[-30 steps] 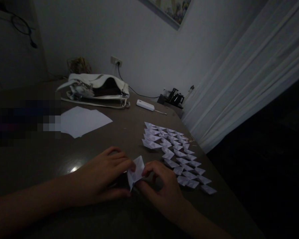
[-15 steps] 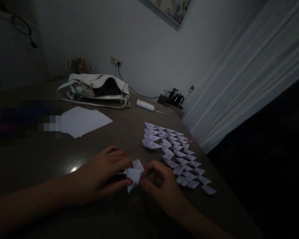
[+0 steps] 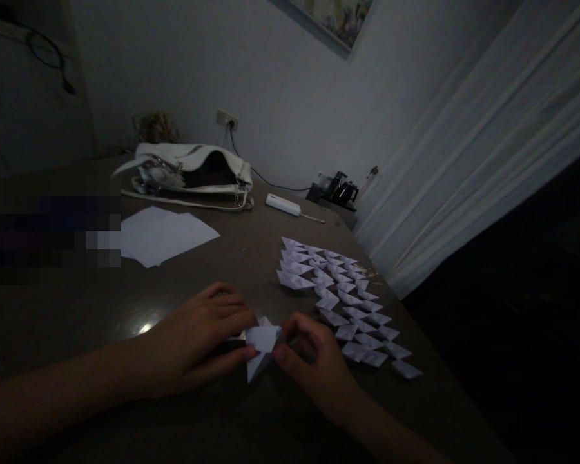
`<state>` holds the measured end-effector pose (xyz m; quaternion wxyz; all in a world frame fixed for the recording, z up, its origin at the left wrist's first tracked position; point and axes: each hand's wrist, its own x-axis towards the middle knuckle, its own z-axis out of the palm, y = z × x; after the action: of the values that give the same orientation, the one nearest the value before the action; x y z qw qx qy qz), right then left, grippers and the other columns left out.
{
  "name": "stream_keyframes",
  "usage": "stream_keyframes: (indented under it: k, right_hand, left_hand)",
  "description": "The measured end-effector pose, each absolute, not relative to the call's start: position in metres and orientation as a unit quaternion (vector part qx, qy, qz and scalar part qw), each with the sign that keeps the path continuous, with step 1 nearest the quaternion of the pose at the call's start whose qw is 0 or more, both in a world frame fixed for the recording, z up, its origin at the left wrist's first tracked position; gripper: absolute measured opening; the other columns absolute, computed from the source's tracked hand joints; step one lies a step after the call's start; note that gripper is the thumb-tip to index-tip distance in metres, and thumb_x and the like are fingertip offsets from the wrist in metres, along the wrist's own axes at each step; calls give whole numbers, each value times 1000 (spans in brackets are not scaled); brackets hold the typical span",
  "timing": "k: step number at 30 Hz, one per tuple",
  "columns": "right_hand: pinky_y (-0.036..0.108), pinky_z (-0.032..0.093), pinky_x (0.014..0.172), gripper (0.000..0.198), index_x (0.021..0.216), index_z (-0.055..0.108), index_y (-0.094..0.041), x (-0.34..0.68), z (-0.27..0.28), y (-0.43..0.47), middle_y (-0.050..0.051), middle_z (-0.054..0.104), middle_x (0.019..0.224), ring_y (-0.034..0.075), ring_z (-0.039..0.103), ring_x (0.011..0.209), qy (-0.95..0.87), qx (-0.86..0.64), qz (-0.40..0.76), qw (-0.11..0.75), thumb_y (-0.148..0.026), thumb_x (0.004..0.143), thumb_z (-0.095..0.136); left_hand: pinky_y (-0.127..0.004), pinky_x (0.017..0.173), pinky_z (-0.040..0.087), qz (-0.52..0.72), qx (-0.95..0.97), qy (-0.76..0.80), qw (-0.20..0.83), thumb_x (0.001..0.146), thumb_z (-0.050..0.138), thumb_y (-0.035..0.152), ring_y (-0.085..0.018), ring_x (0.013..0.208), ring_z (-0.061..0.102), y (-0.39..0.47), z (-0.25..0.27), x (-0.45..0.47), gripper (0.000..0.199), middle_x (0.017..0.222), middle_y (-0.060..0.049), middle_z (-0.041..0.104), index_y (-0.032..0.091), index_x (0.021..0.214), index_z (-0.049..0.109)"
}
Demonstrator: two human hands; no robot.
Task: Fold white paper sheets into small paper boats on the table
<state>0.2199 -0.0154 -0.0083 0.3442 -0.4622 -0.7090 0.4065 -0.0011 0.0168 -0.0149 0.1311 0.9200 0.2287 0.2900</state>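
Note:
A small piece of folded white paper (image 3: 263,339) is held between my two hands, low over the front of the table. My left hand (image 3: 203,341) grips its left side, thumb below and fingers above. On the right edge, the thumb and forefinger of my right hand (image 3: 314,354) pinch a corner. The underside of the paper is hidden. Right of my hands, several small folded paper boats (image 3: 349,298) lie in slanting rows on the dark table (image 3: 251,270).
Flat white paper sheets (image 3: 169,235) lie at the left, beside a blurred-out patch. Behind them rests a white handbag (image 3: 193,164). A white power bank-like device (image 3: 283,205) with a short cord lies farther back. A black kettle (image 3: 344,191) stands by the wall, near a white curtain (image 3: 444,154).
The folded paper has changed shape between my fingers: its upper flap shows less and its lower point reaches farther down. Both hands stay almost in place.

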Motion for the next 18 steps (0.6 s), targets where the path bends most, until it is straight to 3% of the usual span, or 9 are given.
stream_keyframes:
  k: [18]
  right_hand:
    - [24,42,56,28,71,50,-20,217,-8,-17,0,56,71,12,50,60,-705,-470,402,348,-42,81,64]
  left_hand:
    - [-38,91,35,282,927,219,118,93,46,25,-20,84,59,15,-14,0,13,88,-2,65,22,98,57]
